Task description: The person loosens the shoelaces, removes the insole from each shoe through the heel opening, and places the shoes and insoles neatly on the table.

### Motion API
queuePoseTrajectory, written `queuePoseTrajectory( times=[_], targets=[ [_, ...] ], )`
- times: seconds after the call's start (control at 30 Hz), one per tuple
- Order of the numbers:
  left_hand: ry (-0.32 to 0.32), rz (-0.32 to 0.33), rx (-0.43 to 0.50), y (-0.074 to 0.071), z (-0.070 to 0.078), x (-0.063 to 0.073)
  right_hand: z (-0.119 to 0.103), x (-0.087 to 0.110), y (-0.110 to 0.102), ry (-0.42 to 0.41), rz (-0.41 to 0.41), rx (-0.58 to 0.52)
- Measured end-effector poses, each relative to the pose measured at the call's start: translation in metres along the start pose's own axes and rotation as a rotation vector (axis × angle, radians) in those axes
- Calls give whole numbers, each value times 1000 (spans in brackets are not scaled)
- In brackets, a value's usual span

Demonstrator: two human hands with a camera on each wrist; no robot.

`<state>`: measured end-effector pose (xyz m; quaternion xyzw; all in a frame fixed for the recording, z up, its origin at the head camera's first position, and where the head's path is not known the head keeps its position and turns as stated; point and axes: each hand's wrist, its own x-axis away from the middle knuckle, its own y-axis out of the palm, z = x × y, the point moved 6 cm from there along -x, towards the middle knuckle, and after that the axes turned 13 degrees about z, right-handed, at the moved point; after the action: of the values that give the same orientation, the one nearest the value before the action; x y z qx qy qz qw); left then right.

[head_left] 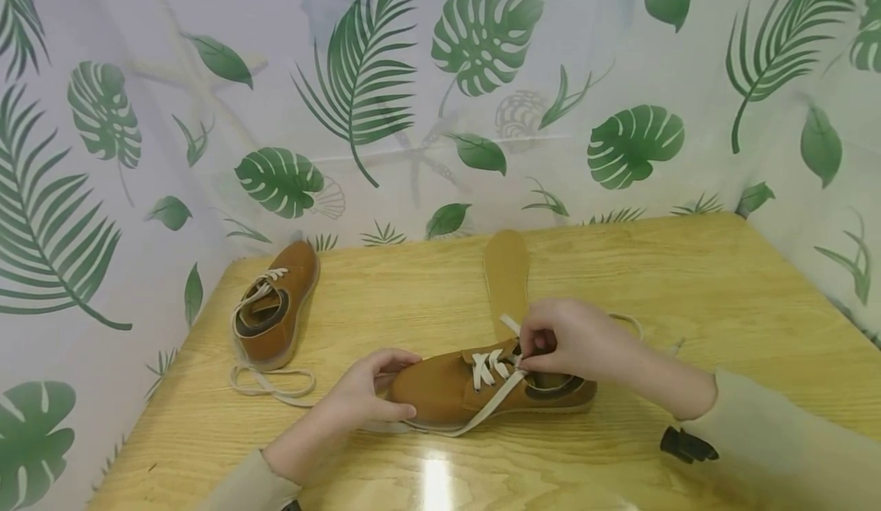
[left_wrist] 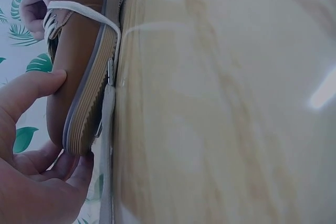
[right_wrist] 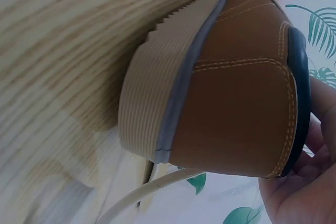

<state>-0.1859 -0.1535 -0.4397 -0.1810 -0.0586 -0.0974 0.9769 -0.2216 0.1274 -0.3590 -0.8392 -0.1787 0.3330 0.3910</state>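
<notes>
A brown lace-up shoe [head_left: 430,388] lies sole down on the table, toe to the left. My left hand [head_left: 358,392] holds its toe, with the thumb on the near side in the head view; the left wrist view shows the fingers [left_wrist: 79,174] round the toe end. Above the shoe's opening, my right hand [head_left: 574,339] pinches the white shoelace [head_left: 497,400] near the top eyelets. Part of that lace hangs down the near side to the table. The heel [right_wrist: 236,124] fills the right wrist view, where the pinching fingertips are hidden.
A matching brown shoe [head_left: 303,281] stands at the table's back left, its loose lace [head_left: 275,390] trailing toward my left hand. Behind the held shoe lies a tan insole [head_left: 507,270]. The wooden table [head_left: 399,289] meets a leaf-patterned cloth [head_left: 413,113] at the back.
</notes>
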Motion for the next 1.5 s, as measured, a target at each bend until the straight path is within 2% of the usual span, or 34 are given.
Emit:
queuePoseTrajectory(
  times=[0.1, 0.3, 0.6, 1.1, 1.33, 1.5],
  targets=[
    [-2, 5, -7, 0, 0, -1, -2, 0, 0, -30, -3, 3],
    [4, 10, -11, 0, 0, -3, -4, 0, 1, -35, -41, 18],
    [19, -2, -19, 0, -1, -1, 5, 0, 9, 38, -79, -30],
    [26, -10, -24, 1, 2, 2, 10, 2, 15, 121, -13, -23],
    [34, -19, -28, 2, 2, 2, 9, 4, 16, 99, 37, 40],
    [25, -14, -20, 1, 3, 1, 9, 6, 16, 73, 43, 45]
  ],
)
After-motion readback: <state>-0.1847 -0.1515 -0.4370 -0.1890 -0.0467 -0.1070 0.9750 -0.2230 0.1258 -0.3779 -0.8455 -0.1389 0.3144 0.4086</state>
